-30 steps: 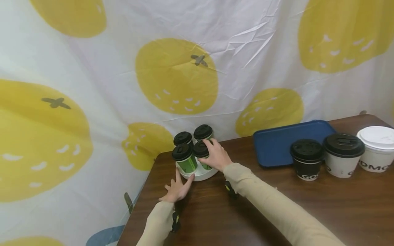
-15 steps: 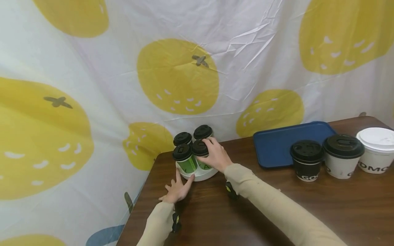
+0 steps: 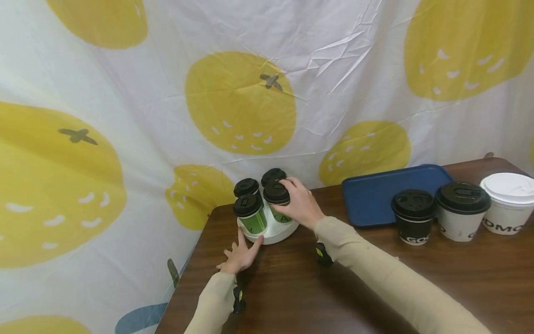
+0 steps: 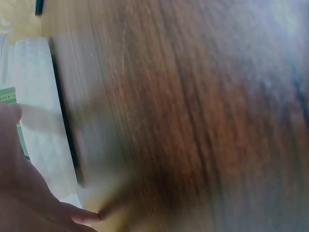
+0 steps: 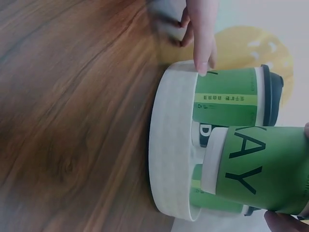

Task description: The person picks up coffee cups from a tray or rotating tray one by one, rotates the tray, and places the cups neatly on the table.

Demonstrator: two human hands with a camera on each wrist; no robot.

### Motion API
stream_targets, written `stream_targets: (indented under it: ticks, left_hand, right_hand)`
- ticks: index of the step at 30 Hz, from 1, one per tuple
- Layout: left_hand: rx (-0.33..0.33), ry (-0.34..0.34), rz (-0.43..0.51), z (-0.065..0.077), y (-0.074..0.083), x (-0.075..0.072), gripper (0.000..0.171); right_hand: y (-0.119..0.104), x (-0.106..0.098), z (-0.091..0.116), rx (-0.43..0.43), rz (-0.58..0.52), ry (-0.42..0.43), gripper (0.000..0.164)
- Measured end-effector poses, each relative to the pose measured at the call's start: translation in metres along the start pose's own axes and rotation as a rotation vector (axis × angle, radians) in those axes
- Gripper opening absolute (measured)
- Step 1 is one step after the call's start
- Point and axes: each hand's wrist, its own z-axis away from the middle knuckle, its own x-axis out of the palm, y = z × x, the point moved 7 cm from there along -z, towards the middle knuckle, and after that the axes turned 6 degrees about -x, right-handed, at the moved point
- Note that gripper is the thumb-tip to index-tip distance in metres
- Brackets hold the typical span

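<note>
My right hand grips a green paper coffee cup near its black lid. In the right wrist view, the cup's white base is raised above the round white tray. Still on that tray are another green cup at front left and two more black-lidded cups behind, partly hidden. With its fingers spread, my left hand touches the tray's near-left rim; the left wrist view shows it beside the tray's textured wall.
At the right of the brown table lies a blue tray against the lemon-print cloth. Before it stand a black cup, a white cup with a black lid and a white-lidded cup.
The right hand has risen slightly and moved right with the gripped cup, parting it from the front-left cup. The left hand has stayed at the tray's rim.
</note>
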Motion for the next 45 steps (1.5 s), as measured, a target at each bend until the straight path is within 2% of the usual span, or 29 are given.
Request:
stream_targets:
  ticks: [15,24,34,45]
  left_hand:
    - [0.001,-0.011,0.022,0.001,0.004,0.007,0.105]
    - [0.014,-0.003,0.031,0.004,0.006,0.006,0.105]
    - [0.011,-0.005,0.023,0.005,0.002,0.005,0.104]
    - [0.031,-0.004,0.016,0.003,0.002,0.007,0.107]
  right_hand:
    - [0.01,-0.013,0.021,-0.025,0.029,0.002,0.066]
    - [0.011,-0.034,0.038,-0.049,0.052,0.009,0.066]
    - [0.019,-0.058,0.064,-0.017,0.051,-0.001,0.067]
    - [0.02,-0.083,0.093,-0.052,0.073,0.016,0.069]
